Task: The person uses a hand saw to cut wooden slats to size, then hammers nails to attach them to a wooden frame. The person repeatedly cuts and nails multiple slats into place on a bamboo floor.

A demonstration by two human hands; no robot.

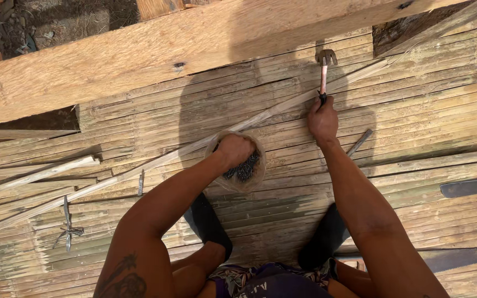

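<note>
My left hand (234, 150) reaches into a small clear plastic tub (254, 177) of dark nails (244, 168), its fingers curled down among them. My right hand (322, 118) grips the handle of a claw hammer (324, 66) with a pinkish shaft, its head pointing away from me over the slats. A long thin bamboo strip (155, 161) lies diagonally across the split-bamboo floor (426, 110), passing just behind the tub and under the hammer hand. My two dark-socked feet rest on the floor below the tub.
A thick wooden beam (155, 47) crosses the top. Loose bamboo strips (34, 175) lie at left, with a few nails (67, 227) on the slats. A single nail (360, 142) lies right of my wrist. Dark blades (470, 186) lie at the right edge.
</note>
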